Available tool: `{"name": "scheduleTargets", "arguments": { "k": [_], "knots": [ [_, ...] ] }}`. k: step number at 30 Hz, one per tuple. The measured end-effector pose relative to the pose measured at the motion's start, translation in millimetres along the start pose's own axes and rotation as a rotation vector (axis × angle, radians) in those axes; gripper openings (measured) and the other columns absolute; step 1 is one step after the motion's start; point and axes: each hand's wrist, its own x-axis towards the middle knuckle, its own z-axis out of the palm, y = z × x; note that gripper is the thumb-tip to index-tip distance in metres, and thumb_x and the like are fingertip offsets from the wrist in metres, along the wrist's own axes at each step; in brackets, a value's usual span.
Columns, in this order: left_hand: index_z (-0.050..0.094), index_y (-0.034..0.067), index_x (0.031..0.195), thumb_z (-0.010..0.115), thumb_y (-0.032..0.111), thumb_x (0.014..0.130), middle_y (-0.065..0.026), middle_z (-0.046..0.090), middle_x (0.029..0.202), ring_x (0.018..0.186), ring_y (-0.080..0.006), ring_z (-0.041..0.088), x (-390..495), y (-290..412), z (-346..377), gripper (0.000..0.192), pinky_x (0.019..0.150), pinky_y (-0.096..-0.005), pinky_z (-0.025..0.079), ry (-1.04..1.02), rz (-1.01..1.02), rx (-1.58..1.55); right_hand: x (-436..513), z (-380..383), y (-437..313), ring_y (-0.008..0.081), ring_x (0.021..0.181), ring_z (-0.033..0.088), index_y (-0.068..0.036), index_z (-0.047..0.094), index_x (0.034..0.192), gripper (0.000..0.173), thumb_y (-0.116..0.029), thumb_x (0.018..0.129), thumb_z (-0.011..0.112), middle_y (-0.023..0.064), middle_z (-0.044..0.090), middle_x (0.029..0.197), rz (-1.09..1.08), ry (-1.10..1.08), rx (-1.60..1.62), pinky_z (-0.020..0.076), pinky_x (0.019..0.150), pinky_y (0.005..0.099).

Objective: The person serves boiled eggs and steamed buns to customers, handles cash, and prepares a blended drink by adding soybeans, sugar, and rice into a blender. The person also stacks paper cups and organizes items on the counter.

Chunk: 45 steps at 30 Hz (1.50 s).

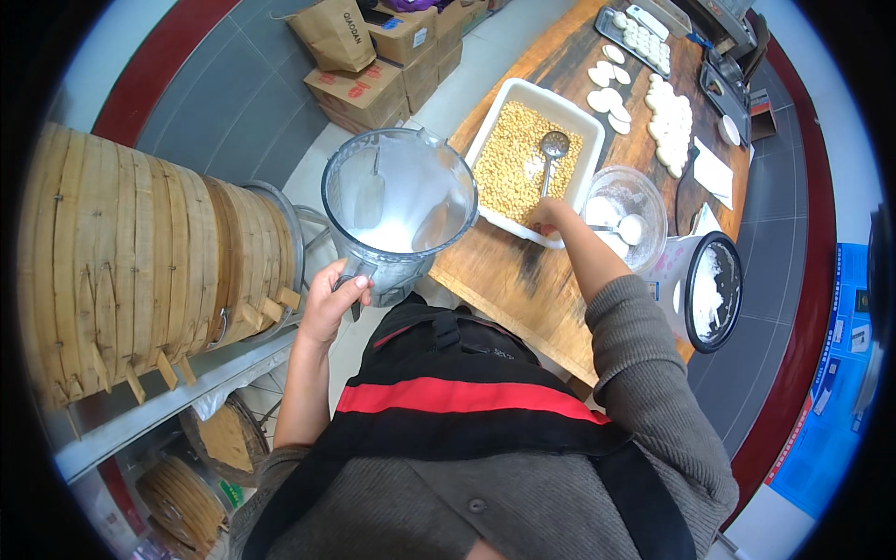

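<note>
My left hand [332, 297] grips the handle of a large clear blender jug [399, 262], holding it over the floor left of the wooden table. The jug's inside is wet and cloudy. On the table's near end, a white plastic tub [593, 126] holds soaked yellow soybeans [514, 157]. A metal slotted ladle [555, 145] lies over the beans, and my right hand [551, 213] is closed around the end of its handle at the tub's near edge. My fingertips there are partly hidden. Right of the tub stands a clear bowl [654, 203] with white powder and a spoon [630, 229].
White dough pieces [670, 126] and flat dough rounds [609, 98] lie farther along the wooden table [518, 280]. A white bucket [682, 262] with a black rim stands at the right edge. Stacked bamboo steamers [154, 259] rise at left; cardboard boxes [360, 91] sit on the floor ahead.
</note>
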Motion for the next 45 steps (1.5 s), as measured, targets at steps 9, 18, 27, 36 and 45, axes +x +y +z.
{"name": "scheduleTargets", "arguments": {
  "k": [9, 18, 27, 36, 45],
  "knots": [
    [0.056, 0.001, 0.083, 0.062, 0.037, 0.077, -0.0039, 0.056, 0.068, 0.065, -0.0101, 0.052, -27, 13, -12, 0.037, 0.064, -0.0227, 0.04, 0.097, 0.042, 0.087, -36, -2, 23, 0.0208, 0.049, 0.059, 0.006, 0.058, 0.083, 0.022, -0.013, 0.084, 0.047, 0.0153, 0.061, 0.065, -0.098, 0.405, 0.772, 0.0475, 0.042, 0.0314],
    [0.059, 0.002, 0.078, 0.071, 0.017, 0.076, 0.0054, 0.051, 0.068, 0.061, -0.0029, 0.044, -8, 14, 7, 0.019, 0.054, -0.0197, 0.036, 0.119, -0.062, 0.229, -14, -80, 22, 0.0142, 0.068, 0.056, -0.004, 0.051, 0.102, 0.028, -0.029, 0.09, 0.053, 0.0047, 0.054, 0.081, -0.32, 0.759, 1.689, 0.049, 0.052, 0.027],
    [0.058, 0.002, 0.074, 0.07, 0.02, 0.076, 0.0047, 0.049, 0.063, 0.059, -0.0031, 0.043, -3, -1, 24, 0.021, 0.052, -0.0209, 0.036, 0.103, -0.189, 0.376, 5, -71, 10, 0.0339, 0.1, 0.057, 0.0, 0.06, 0.104, 0.027, -0.02, 0.088, 0.056, 0.0209, 0.06, 0.106, -0.709, 1.189, 0.207, 0.0449, 0.087, 0.0387],
    [0.058, 0.002, 0.077, 0.07, 0.021, 0.077, 0.0052, 0.05, 0.063, 0.058, -0.0033, 0.045, 0, -10, 35, 0.023, 0.052, -0.0203, 0.036, 0.096, -0.199, 0.435, -61, -2, 30, 0.0324, 0.09, 0.061, 0.002, 0.061, 0.102, 0.023, -0.016, 0.088, 0.057, 0.0207, 0.062, 0.098, -0.87, 0.797, 0.397, 0.0478, 0.079, 0.0346],
    [0.056, 0.002, 0.069, 0.071, 0.029, 0.075, 0.0024, 0.049, 0.059, 0.056, -0.0063, 0.043, 27, -7, 38, 0.032, 0.05, -0.0239, 0.036, 0.045, -0.169, 0.481, -68, 37, 12, 0.0217, 0.082, 0.063, 0.007, 0.053, 0.103, 0.045, -0.035, 0.095, 0.043, 0.0166, 0.061, 0.093, -0.48, 0.661, 1.281, 0.0521, 0.072, 0.0281]
  ]
}}
